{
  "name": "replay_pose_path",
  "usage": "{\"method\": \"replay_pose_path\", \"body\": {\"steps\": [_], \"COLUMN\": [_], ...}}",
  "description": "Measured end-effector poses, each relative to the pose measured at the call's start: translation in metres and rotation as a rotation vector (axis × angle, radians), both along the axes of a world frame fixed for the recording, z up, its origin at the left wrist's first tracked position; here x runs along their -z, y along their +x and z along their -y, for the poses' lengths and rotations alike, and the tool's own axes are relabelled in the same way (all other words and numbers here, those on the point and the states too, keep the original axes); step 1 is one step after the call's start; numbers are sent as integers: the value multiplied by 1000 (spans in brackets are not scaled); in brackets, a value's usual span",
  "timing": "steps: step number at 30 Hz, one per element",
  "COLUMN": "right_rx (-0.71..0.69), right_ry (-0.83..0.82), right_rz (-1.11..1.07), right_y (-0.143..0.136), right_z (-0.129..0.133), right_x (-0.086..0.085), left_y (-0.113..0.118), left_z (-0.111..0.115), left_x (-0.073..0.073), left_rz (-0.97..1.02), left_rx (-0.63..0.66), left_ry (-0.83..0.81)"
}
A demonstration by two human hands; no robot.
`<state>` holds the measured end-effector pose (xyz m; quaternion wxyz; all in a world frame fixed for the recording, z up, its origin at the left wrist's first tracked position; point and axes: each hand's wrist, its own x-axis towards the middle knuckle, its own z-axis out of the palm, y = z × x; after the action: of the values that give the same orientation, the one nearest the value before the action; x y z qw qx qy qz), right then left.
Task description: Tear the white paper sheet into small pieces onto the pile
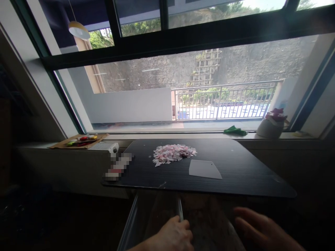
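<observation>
Rail (pixel 179 209) sits gripped in left hand (pixel 175 236) (below the table) — right hand (pixel 261 228) hovers spread beside it.

My pale bare left hand (pixel 174 235) and right hand (pixel 258 230) sit below a black wood-grain tabletop (pixel 243 167). On it lies a pink-and-white heap of small shreds (pixel 173 153) and a plain white flat plastic scraper (pixel 204 169). On the sill I see a bright green crumpled cloth (pixel 235 130), a white round pot with pink petals (pixel 271 125), and a brown cardboard sheet (pixel 78 141) carrying red, green and yellow bits.
</observation>
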<state>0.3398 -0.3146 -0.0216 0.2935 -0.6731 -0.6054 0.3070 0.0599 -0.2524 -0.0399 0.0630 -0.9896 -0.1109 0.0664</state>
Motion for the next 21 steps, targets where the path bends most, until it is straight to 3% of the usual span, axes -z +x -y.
{"method": "replay_pose_path", "body": {"steps": [5, 9, 14, 18, 21], "right_rx": [7, -129, -176, -97, -26], "right_ry": [138, 17, -45, -44, -66], "right_rz": [309, 497, 558, 562, 391], "right_y": [3, -8, -14, -11, -6], "right_z": [-93, -151, -162, -160, -158], "right_x": [-42, -54, -56, -55, -55], "left_y": [-4, -6, 0, 12, 17], "left_z": [-1, -3, -4, -1, 4], "left_x": [3, 2, 3, 23, 43], "left_rz": [78, 70, 23, 6, 30], "left_rx": [54, 56, 45, -29, -73], "left_ry": [29, 31, -43, -53, -43]}}
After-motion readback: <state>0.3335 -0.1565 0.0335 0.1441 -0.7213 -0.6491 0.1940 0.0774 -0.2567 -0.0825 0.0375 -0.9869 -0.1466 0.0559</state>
